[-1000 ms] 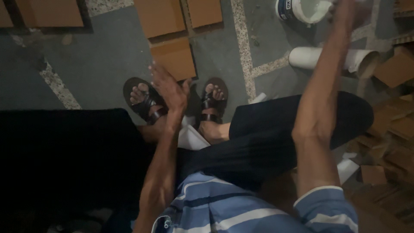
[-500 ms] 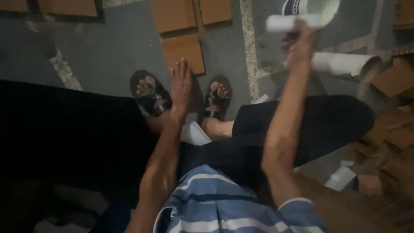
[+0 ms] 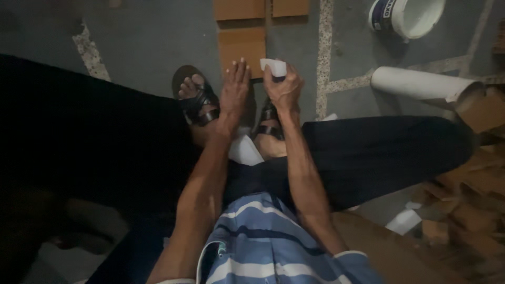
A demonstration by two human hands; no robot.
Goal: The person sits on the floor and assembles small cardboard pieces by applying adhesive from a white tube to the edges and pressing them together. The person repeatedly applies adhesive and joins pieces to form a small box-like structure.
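I sit with my knees apart, looking down at my sandalled feet on a grey floor. My right hand [image 3: 282,88] grips a small white tube-shaped piece [image 3: 273,67] above my right foot. My left hand [image 3: 235,89] is flat with fingers stretched out, right beside it, over the gap between my feet and close to a brown cardboard piece [image 3: 239,46] on the floor. A white sheet [image 3: 244,151] lies below my wrists, between my legs.
A white bucket [image 3: 407,16] lies on its side at the top right. A white pipe [image 3: 421,84] lies below it. Brown cardboard scraps [image 3: 473,173] pile at the right. More cardboard pieces [image 3: 239,8] lie at the top.
My right hand came down from the bucket at the top right, carrying the white piece, and now sits next to my left hand. My left hand stayed over my feet.
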